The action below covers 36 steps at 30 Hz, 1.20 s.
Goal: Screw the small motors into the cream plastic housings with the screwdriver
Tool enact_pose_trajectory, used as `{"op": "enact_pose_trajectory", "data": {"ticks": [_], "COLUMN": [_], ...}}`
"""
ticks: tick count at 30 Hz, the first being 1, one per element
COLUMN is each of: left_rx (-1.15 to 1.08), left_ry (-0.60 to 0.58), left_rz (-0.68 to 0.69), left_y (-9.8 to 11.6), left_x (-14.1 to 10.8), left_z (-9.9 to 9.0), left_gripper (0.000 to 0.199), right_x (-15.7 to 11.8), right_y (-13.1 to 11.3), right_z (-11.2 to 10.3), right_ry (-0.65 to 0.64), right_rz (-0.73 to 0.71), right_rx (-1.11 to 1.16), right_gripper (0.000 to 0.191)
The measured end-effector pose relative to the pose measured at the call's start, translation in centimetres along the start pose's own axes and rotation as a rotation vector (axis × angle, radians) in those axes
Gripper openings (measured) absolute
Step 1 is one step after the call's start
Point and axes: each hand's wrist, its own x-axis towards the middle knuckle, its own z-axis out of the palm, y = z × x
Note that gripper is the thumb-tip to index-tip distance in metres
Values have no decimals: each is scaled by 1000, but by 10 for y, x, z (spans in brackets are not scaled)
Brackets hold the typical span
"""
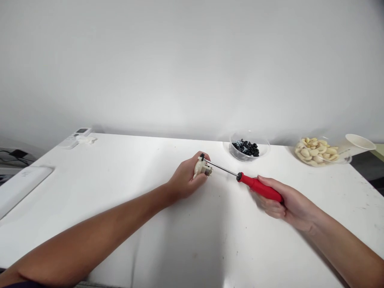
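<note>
My left hand [185,178] is closed around a small cream-coloured plastic part with a metal motor-like body [201,169]. A black piece [202,156] sits at its upper edge. In my right hand [279,202] is a screwdriver [261,187] with a red handle, its fingers wrapped about the grip. The metal shaft slants up and left, and its tip meets the part close to the black piece. Whether the tip sits in a screw is too small to tell. Both hands are above the white table [120,172].
Behind the hands, a clear bowl [265,149] holds small black pieces. Farther right, another clear bowl [347,159] is full of cream-coloured parts, with a pale cup [357,144] leaning there. A white remote control [76,137] and crumpled tissue [87,140] lie at the back left, before the wall.
</note>
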Motion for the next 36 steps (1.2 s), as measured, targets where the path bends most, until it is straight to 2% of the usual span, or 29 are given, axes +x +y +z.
{"op": "enact_pose_trajectory", "data": {"ticks": [4, 6, 8, 10, 12, 14, 16, 18, 21, 25, 28, 29, 31, 33, 36], "left_rx": [52, 50, 34, 18, -1, -27, -56, -70, -53, -3, 26, 39, 82, 140, 191], "left_ry": [17, 16, 7, -17, -45, -63, -69, -66, -40, 11, 66, 86, 117, 130, 109], "left_rz": [-46, -77, -85, -85, -93, -102, -109, -106, -67, 46, 192, 233, 265, 236, 164], "left_y": [0, -1, -1, -2, -3, -3, -4, -4, -4, -2, -3, -4, -6, -7, -6], "left_x": [4, 6, 7, 8, 8, 8, 8, 8, 6, 3, -1, -2, -4, -4, -3], "left_z": [0, -1, -1, -2, -2, -2, -1, 0, 0, 1, 4, 5, 8, 10, 10], "left_gripper": [35, 32, 31, 29, 29, 28, 28, 27, 26, 33, 42, 44, 46, 47, 46], "right_x": [-3, -5, -7, -8, -7, -7, -7, -7, -7, -2, 1, 1, 0, -3, -7], "right_y": [-4, -5, -3, 1, 6, 10, 12, 12, 8, 5, 6, 6, 5, 1, -6], "right_z": [1, 5, 8, 7, 4, 1, 1, 4, 11, 4, -10, -13, -18, -19, -13], "right_ry": [-27, 51, 244, 438, 513, 502, 454, 413, 332, 26, -153, -179, -175, -122, 0], "right_rz": [-100, -207, -408, -705, -963, -1080, -1014, -820, -489, -104, 184, 203, 102, -52, -186], "right_rx": [-68, -252, -547, -858, -1080, -1183, -1156, -1010, -665, -165, 9, 16, -30, -117, -278], "right_gripper": [38, 35, 32, 22, 19, 19, 16, 14, 29, 44, 54, 56, 54, 44, 36]}}
